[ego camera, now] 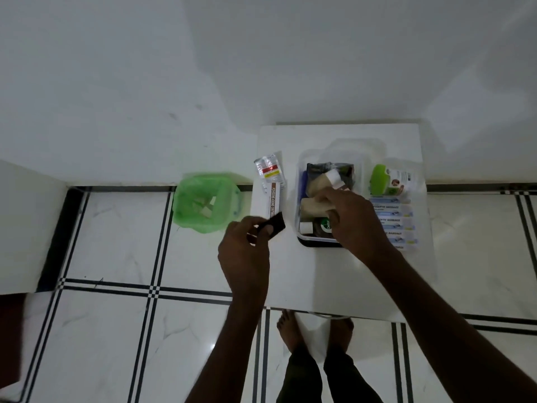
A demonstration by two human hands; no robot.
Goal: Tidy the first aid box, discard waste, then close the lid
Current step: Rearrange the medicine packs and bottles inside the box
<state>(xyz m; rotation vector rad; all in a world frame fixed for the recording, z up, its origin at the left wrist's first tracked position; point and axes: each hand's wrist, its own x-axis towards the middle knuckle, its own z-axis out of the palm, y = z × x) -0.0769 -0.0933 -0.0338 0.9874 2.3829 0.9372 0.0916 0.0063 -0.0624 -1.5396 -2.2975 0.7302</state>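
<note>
The clear plastic first aid box [302,199] sits open at centre frame, half packed; bandage strips [392,222] and an ointment carton [273,199] lie outside it. The left hand [244,251] pinches a small dark scrap [274,225], probably headed for the green-lined bin [203,202]. The right hand [348,216], palm down, grasps a tan bandage roll [315,206] inside the box.

We're looking down at a glossy white marble-look floor [110,330] crossed by thin black double lines. Plain white walls [203,68] meet in a corner, with a small white table [343,274] pushed against them. Lighting's pretty dim and greyish.
</note>
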